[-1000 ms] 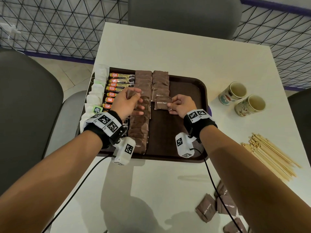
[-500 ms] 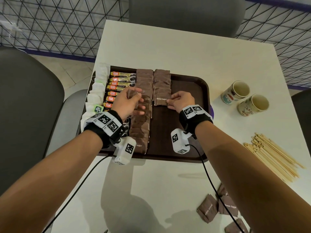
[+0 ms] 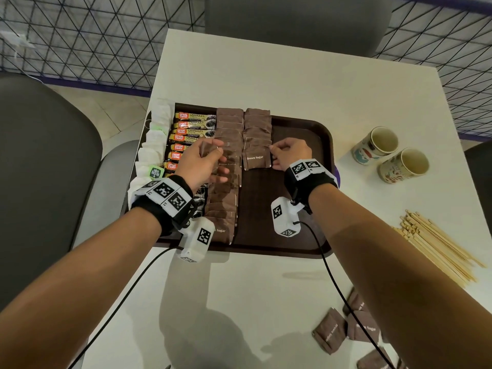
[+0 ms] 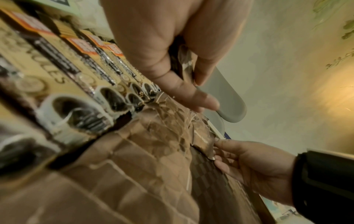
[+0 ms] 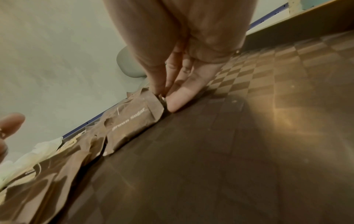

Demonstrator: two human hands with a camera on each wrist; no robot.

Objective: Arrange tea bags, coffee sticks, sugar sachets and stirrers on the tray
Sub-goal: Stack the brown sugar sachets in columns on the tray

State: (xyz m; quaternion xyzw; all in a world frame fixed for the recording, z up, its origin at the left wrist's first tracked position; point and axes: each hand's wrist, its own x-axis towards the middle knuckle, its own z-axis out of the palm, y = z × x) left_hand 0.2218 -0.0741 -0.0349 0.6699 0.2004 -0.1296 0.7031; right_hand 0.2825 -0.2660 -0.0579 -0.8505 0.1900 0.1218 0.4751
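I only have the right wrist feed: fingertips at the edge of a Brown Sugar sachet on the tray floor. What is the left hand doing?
Observer: The left hand hovers over the neighbouring sachet column, with a brown sachet in its grip between thumb and fingers.
Operator: Any sachets off the tray?
Observer: Yes, several loose sachets lie on the table beside the right forearm.
Operator: And the stirrers?
Observer: The wooden stirrers sit in a pile on the table, to the right of the tray. None are on it.
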